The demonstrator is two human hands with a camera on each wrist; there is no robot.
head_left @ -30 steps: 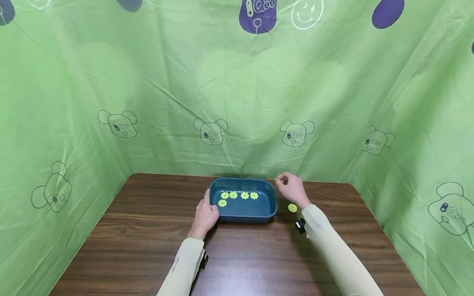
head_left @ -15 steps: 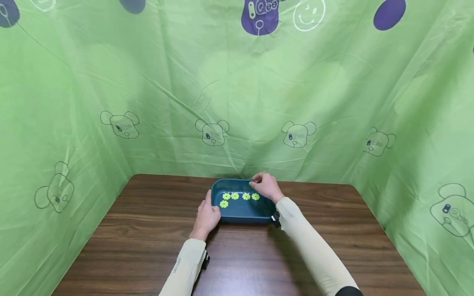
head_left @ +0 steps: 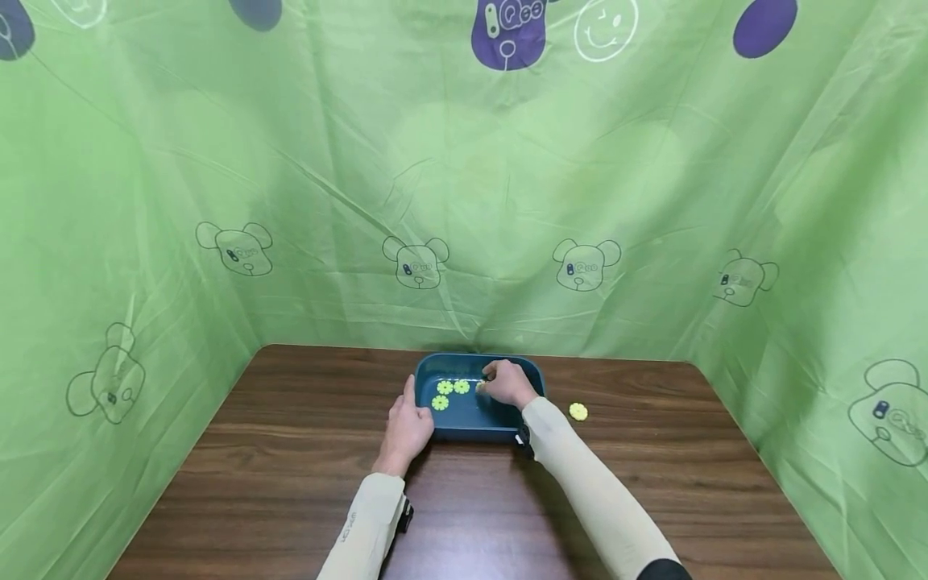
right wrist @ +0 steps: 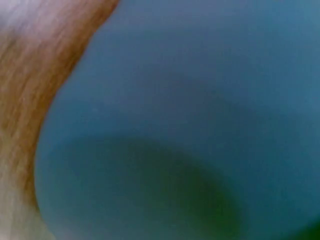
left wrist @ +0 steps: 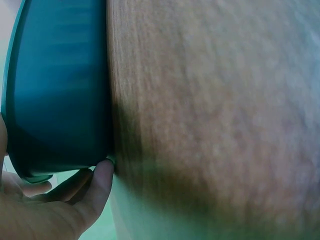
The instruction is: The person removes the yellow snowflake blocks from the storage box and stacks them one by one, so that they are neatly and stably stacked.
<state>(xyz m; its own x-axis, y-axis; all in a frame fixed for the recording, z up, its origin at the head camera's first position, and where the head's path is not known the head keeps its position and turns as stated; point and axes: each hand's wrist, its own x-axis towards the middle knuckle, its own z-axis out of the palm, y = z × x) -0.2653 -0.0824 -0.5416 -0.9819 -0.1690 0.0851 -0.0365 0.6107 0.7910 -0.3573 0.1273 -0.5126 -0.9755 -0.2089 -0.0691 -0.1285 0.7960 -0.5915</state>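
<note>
The blue plastic basin point(head_left: 478, 432) stands on the wooden table. My left hand point(head_left: 405, 427) grips its left end, index finger along the rim. In the left wrist view, the fingers of that hand point(left wrist: 42, 217) lie at the rim and the lower corner of the basin wall point(left wrist: 60, 95). Inside the basin, my right hand point(head_left: 510, 385) has its curled fingertips at a yellow-green flower-shaped piece point(head_left: 480, 387), mostly covered; a firm pinch cannot be made out. Several like pieces point(head_left: 440, 402) lie left in the basin. The right wrist view gives a blurred basin interior point(right wrist: 165, 100).
A pale yellow flower-shaped piece point(head_left: 577, 412) lies on the table to the right of the basin. Green printed cloth point(head_left: 486, 306) hangs behind the table point(head_left: 290, 451) and along both sides. The right forearm crosses the basin's near right corner.
My right hand has moved left from beside the basin, over its right rim, and down to the pieces inside. The left hand stays on the basin's left end.
</note>
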